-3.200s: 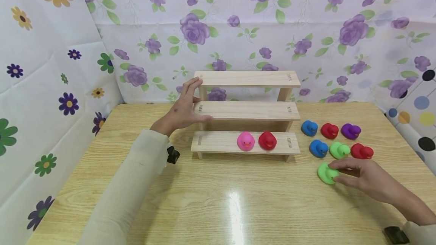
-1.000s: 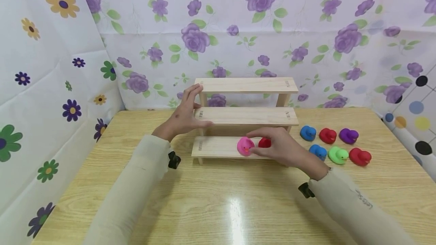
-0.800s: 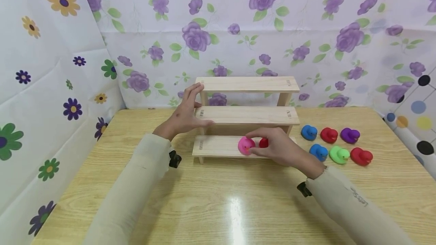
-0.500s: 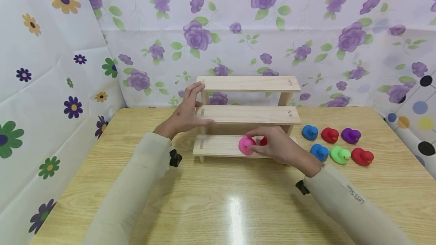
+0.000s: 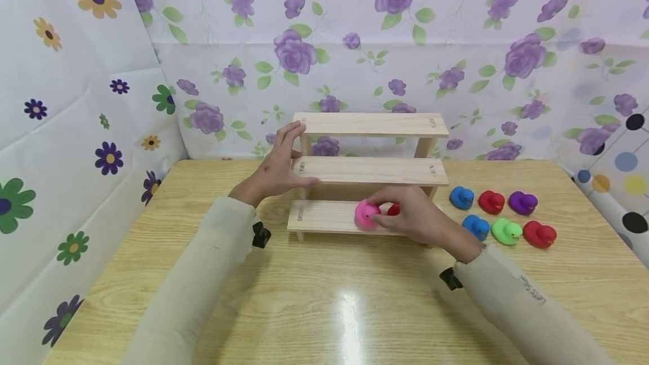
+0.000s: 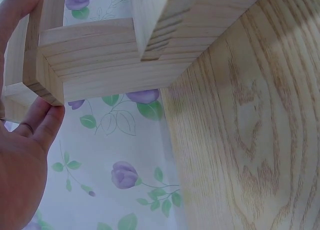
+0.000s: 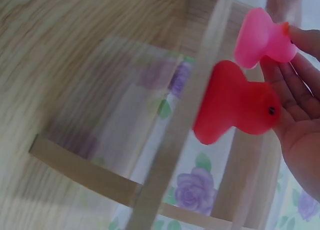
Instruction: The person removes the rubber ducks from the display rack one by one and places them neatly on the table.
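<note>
My left hand grips the left end of a three-tier wooden shelf, fingers at the top board and thumb along the middle board's front edge. In the left wrist view, fingertips press against a board's end. On the bottom board, my right hand pinches a pink rubber duck between thumb and fingers. A red rubber duck sits beside the pink one, mostly hidden behind the right hand in the head view. The right wrist view shows the thumb at the pink duck's beak.
Right of the shelf, several rubber ducks stand on the wooden table in two rows: a blue duck, red duck and purple duck behind, a green duck among those in front. Flowered cloth hangs behind.
My right hand has moved from a green duck at the table's right to the pink duck, which has turned its beak rightward. That green duck no longer shows. The left hand keeps its grip.
</note>
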Action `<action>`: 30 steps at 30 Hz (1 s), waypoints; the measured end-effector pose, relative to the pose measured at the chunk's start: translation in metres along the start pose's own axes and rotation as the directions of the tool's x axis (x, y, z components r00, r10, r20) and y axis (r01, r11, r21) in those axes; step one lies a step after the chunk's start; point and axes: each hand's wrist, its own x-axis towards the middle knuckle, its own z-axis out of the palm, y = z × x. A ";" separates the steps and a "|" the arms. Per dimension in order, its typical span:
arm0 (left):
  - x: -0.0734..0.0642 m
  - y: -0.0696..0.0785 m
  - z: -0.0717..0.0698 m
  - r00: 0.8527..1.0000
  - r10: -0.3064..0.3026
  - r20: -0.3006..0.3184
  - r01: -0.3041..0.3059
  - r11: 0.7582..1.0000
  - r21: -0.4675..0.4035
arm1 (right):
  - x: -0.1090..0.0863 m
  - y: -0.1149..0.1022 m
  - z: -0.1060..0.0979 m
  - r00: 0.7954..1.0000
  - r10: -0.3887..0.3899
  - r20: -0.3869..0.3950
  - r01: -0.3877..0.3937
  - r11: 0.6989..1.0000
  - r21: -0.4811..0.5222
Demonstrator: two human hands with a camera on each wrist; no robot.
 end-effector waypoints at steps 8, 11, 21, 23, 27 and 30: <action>0.001 0.000 0.000 1.000 0.000 -0.001 0.000 1.000 0.005 | -0.008 -0.009 -0.017 1.000 0.028 0.008 -0.028 0.999 0.028; 0.001 0.001 0.000 1.000 -0.010 0.004 0.010 1.000 -0.006 | -0.013 -0.010 -0.024 1.000 0.030 -0.002 -0.030 0.999 0.018; 0.000 0.002 -0.001 1.000 -0.022 0.011 0.022 1.000 0.003 | -0.037 -0.007 -0.048 0.997 0.050 -0.059 -0.050 0.999 -0.008; 0.000 0.003 -0.001 1.000 -0.024 0.010 0.024 1.000 0.001 | -0.043 -0.006 -0.053 0.996 0.061 -0.068 -0.061 0.998 -0.005; 0.001 0.003 -0.001 1.000 -0.027 0.013 0.027 1.000 0.002 | -0.053 -0.003 -0.060 0.992 0.086 -0.088 -0.088 0.996 -0.016; 0.001 0.002 0.000 1.000 -0.027 0.015 0.027 1.000 0.001 | -0.060 -0.001 -0.064 0.991 0.090 -0.099 -0.094 0.995 -0.035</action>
